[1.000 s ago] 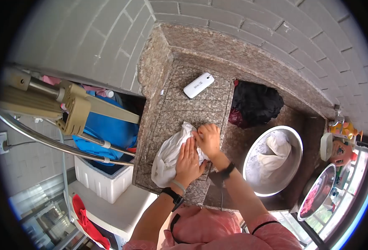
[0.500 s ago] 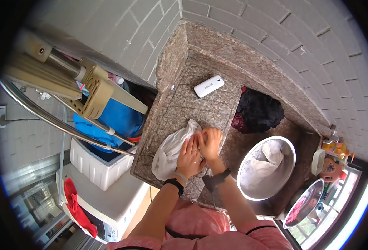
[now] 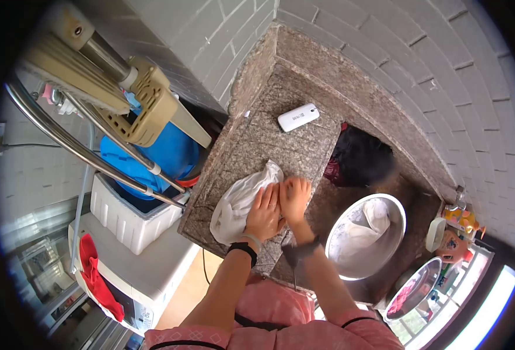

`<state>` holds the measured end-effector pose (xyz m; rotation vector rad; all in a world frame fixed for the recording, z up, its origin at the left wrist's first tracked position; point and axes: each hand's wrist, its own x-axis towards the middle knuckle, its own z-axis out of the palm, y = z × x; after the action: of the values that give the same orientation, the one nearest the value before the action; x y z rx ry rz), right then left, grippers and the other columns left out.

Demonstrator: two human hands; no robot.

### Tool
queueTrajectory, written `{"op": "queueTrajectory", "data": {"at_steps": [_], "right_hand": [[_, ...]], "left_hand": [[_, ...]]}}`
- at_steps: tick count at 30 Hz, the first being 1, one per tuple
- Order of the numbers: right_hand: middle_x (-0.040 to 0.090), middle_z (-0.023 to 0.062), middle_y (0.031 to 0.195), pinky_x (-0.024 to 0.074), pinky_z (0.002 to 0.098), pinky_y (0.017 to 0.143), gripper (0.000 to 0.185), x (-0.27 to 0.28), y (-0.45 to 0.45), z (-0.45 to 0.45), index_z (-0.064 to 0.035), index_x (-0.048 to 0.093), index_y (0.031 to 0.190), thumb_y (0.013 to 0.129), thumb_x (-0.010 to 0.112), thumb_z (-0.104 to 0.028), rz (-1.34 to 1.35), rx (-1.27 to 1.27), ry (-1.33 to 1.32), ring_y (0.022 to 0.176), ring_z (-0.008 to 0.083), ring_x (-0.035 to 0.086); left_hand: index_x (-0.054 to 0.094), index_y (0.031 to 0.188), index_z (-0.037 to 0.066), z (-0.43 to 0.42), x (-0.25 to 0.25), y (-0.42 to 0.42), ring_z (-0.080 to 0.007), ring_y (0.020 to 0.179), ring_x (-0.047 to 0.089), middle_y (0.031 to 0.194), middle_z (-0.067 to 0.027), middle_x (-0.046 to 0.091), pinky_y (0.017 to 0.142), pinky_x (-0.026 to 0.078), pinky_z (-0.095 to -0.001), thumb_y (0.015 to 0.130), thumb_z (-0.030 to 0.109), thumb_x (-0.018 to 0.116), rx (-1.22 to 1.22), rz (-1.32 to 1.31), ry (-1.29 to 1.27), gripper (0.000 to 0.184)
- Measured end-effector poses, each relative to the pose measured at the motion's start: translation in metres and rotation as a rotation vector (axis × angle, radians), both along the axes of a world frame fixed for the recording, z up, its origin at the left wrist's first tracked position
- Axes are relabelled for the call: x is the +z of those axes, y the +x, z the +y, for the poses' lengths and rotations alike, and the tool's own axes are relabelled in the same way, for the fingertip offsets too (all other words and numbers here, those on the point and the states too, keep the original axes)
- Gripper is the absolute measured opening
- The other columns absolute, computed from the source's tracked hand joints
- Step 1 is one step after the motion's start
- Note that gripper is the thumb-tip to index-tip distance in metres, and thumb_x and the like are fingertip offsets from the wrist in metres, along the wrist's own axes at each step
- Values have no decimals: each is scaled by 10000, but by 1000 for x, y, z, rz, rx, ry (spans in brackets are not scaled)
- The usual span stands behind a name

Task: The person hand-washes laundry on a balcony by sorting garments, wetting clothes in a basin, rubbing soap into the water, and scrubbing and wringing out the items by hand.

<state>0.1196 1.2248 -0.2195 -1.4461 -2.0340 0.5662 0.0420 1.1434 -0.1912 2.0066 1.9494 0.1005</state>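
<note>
A crumpled white cloth (image 3: 231,211) lies on the ridged stone washboard slab (image 3: 234,153). My left hand (image 3: 263,217) presses on its right part, fingers stretched out together and flat. Beside its fingertips my right hand (image 3: 295,201) is curled closed at the cloth's right edge. What its fingers grip is mostly hidden, but it appears to be the cloth's edge. To the right, a white-rimmed basin (image 3: 341,265) holds whitish water and another white cloth (image 3: 351,234).
A white, phone-like object (image 3: 298,118) lies on the slab's far part. Dark clothes (image 3: 359,154) sit in the sink behind the basin. At right stand a metal bowl (image 3: 441,267) and bottles (image 3: 453,248). A washing machine (image 3: 152,274), foam box (image 3: 132,227) and metal poles (image 3: 82,151) are left.
The view has shifted slightly. Both hands stay on the white cloth in nearly the same pose, the left flat and the right curled. The cloth's shape has barely changed.
</note>
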Motion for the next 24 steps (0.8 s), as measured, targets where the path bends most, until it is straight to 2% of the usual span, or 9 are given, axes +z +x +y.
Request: {"op": "queueTrajectory", "data": {"at_steps": [2,4,6,7,9,11,16,19,24], "right_hand": [[519,92,771,343,408,694,116,3,20,-49,-76,523,749,733,635,-103,186,31,-113,753,302,480],[510,80,733,336,391,675,156,27,28,-76,-82,501,693,706,656,-68,195,101,-145,741,291,487],[498,68,695,327,380,665,200,32,28,-94,-94,482,650,696,675,-67,147,215,-153,708,274,480],[492,71,694,323,375,657,204,19,24,-73,-98,481,640,721,668,-93,195,227,-5,675,276,454],[491,78,686,326,378,649,186,-4,13,-20,-92,493,657,743,655,-119,84,66,-143,664,281,443],[494,91,691,331,391,643,159,-6,2,25,-79,504,687,766,632,-131,29,28,-37,676,288,452],[531,110,774,352,391,697,149,3,29,-47,-56,521,746,738,653,-125,237,136,-67,744,308,479],[508,115,746,343,390,687,171,18,35,-82,-47,510,707,739,657,-130,223,171,-73,735,304,472],[512,69,702,348,392,658,143,-1,-1,20,-88,531,674,737,647,-144,99,86,-20,697,276,477]], "left_hand": [[337,1326,-29,-3,-14,-1,-318,1343,181,1404,-197,283,1103,70,-455,829,423,413,6,79,54,676],[270,1355,-28,-3,-10,-3,-322,1357,136,1445,-184,202,1106,60,-452,840,398,392,-49,93,-98,680],[213,1372,-25,-5,-19,-2,-347,1360,100,1460,-186,152,1103,54,-468,861,405,359,-173,496,-14,684],[335,1318,-34,-4,-13,-3,-344,1356,121,1446,-192,197,1101,59,-469,848,415,401,-132,389,1,653],[388,1275,-47,2,-1,-5,-341,1352,135,1433,-201,222,1103,64,-466,825,405,447,-68,196,-16,641],[500,1174,-73,-1,-2,-3,-343,1340,172,1397,-216,290,1104,77,-465,773,391,539,22,-62,41,615],[398,1284,-27,4,-3,-4,-337,1351,150,1406,-198,284,1106,76,-459,790,395,496,-16,-44,19,657],[310,1339,-29,-2,-12,-3,-332,1346,179,1425,-195,257,1100,63,-469,830,359,415,-175,444,18,649],[340,1308,-67,6,2,-1,-337,1322,221,1389,-226,297,1100,93,-466,791,414,496,22,-36,-36,723]]}}
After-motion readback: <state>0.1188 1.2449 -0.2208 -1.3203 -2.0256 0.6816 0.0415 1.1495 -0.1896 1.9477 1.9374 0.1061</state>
